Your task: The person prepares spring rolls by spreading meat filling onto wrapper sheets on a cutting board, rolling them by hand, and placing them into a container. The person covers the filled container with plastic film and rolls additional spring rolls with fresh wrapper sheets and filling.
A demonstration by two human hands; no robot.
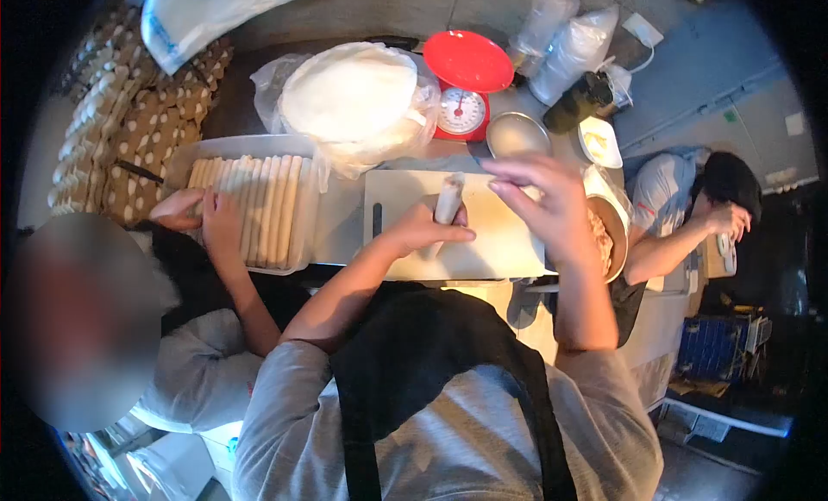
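My left hand [424, 229] holds a pale rolled stick [449, 198] upright above a white cutting board [509, 242]. My right hand [548, 195] is raised over the right part of the board, apart from the roll, its fingers slightly blurred and spread, with nothing seen between them. Beyond the left end of the board a plastic tub [310, 234] holds several similar rolls [259, 209] in a row. A bowl of filling [601, 242] stands at the right, partly hidden by my right forearm.
A co-worker's hands [207, 212] touch the tub's left side. Behind the board are a stack of white sheets [349, 91], a red scale [468, 61], a metal bowl [517, 139] and a dark bottle [578, 102]. Another person [681, 199] works at the right. Egg trays [138, 113] stand far left.
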